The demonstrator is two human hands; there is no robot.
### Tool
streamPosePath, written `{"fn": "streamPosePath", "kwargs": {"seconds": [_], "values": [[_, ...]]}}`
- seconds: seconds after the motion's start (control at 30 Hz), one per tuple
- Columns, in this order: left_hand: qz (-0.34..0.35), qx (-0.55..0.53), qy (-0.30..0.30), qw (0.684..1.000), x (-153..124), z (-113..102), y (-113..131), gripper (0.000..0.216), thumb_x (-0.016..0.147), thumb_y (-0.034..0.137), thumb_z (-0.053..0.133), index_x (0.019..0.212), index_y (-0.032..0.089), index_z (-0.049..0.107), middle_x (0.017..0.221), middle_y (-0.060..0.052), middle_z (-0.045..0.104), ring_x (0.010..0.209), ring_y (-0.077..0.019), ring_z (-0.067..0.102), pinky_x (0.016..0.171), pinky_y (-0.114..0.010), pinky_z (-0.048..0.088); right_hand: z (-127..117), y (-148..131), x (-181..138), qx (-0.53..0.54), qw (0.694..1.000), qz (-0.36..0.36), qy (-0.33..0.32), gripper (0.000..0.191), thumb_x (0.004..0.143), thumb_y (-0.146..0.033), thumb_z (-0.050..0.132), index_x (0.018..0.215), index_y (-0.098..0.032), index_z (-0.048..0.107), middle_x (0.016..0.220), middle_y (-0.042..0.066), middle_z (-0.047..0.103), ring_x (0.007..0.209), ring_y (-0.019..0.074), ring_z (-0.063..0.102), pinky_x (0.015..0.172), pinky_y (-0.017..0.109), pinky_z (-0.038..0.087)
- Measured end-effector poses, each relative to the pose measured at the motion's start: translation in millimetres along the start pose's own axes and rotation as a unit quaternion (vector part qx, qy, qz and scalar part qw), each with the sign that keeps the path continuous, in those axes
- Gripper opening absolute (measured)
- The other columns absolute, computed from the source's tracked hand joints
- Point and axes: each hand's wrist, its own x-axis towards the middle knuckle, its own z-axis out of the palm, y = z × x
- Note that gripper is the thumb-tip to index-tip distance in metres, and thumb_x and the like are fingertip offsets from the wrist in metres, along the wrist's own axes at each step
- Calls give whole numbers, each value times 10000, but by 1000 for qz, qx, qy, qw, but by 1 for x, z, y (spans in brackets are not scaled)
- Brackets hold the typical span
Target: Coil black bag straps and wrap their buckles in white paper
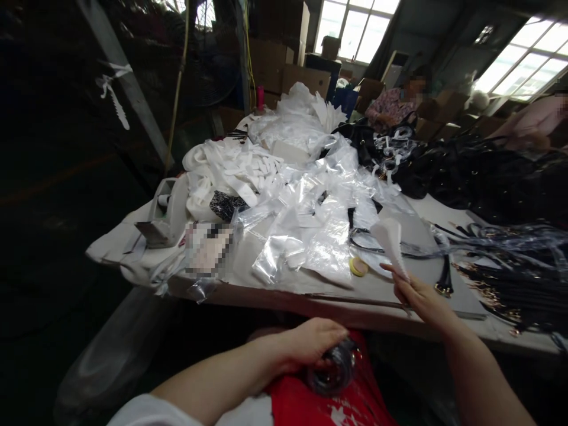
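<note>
My left hand [313,343] is closed around a coiled dark strap [332,368] with shiny metal bits, held low over a red apron [306,399]. My right hand [412,293] pinches the lower end of a white strip [390,239] with a serrated edge, which stands up above the table's front edge. Just left of that hand lies a yellow tape roll [358,266]. Clear plastic bags [306,219] are spread over the table in front of me. Black straps with gold-coloured clasps [444,278] lie to the right of the strip.
White strips [235,168] are heaped at the left, beside a tape dispenser [166,216]. Black bags [470,171] and more straps [501,278] cover the right side. Two people work across the table, one in a patterned top [390,106]. A slanted metal post [128,83] stands at left.
</note>
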Motion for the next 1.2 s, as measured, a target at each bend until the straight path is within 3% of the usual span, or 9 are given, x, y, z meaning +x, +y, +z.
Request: {"fn": "streamPosePath", "kwargs": {"seconds": [0.1, 0.23, 0.3, 0.37, 0.47, 0.63, 0.8, 1.03, 1.2], "values": [[-18, 140, 2, 990, 5, 3, -13, 602, 732, 743, 550, 719, 144, 607, 537, 47, 453, 443, -62, 359, 429, -198, 260, 8, 26, 20, -2, 997, 56, -51, 739, 862, -727, 286, 956, -138, 723, 489, -33, 474, 475, 150, 484, 534, 278, 441], [12, 221, 17, 975, 9, 0, -13, 655, 706, 815, 482, 675, 165, 551, 560, 39, 444, 484, -81, 364, 452, -211, 291, 11, 52, 31, -81, 990, 117, -5, 732, 851, -722, 277, 559, -175, 665, 381, 29, 495, 408, 188, 508, 501, 316, 438], [3, 214, 24, 977, 11, 0, -12, 673, 682, 838, 474, 674, 169, 546, 561, 34, 445, 481, -88, 363, 451, -220, 288, 8, 59, 31, -134, 980, 131, 62, 605, 802, -701, 441, 597, -180, 667, 475, 79, 593, 514, 252, 587, 581, 371, 460], [-12, 197, 26, 980, 13, 0, -13, 679, 666, 843, 486, 680, 168, 559, 553, 35, 442, 468, -89, 356, 452, -225, 279, 8, 60, 30, -179, 966, 122, 144, 507, 763, -648, 557, 789, -160, 694, 719, 145, 694, 717, 322, 638, 694, 423, 464], [-16, 182, 32, 983, 17, 2, -15, 673, 655, 834, 514, 668, 163, 567, 541, 38, 435, 464, -87, 351, 456, -226, 275, 19, 53, 25, -217, 946, 67, 230, 467, 859, -540, 493, 1043, -138, 643, 989, 178, 685, 917, 319, 616, 824, 418, 434], [-3, 183, 33, 983, 17, 3, -14, 660, 693, 801, 518, 667, 147, 600, 536, 34, 461, 483, -85, 371, 468, -218, 280, 58, 38, 29, -240, 945, -31, 220, 362, 863, -446, 541, 1082, -178, 650, 981, 101, 697, 874, 252, 630, 800, 345, 451], [-10, 182, 33, 983, 14, 2, -13, 664, 708, 783, 519, 727, 132, 645, 557, 33, 463, 488, -86, 360, 479, -225, 298, 78, 37, 39, -240, 937, -35, 251, 323, 919, -331, 458, 1091, -163, 673, 960, 108, 716, 857, 250, 641, 775, 342, 446], [-13, 208, 46, 977, 11, 2, -8, 622, 735, 738, 526, 693, 127, 633, 559, 27, 442, 499, -87, 349, 473, -226, 280, 49, 54, 43, -202, 922, -22, 329, 424, 948, -386, 364, 970, -147, 714, 972, 130, 720, 881, 260, 637, 760, 342, 449], [-12, 218, 48, 975, 15, 1, -10, 598, 751, 715, 518, 704, 130, 632, 586, 19, 459, 517, -92, 370, 472, -219, 288, 22, 73, 41, -187, 906, 0, 380, 442, 922, -442, 420, 861, -134, 732, 820, 118, 722, 775, 247, 646, 700, 321, 454]]}}
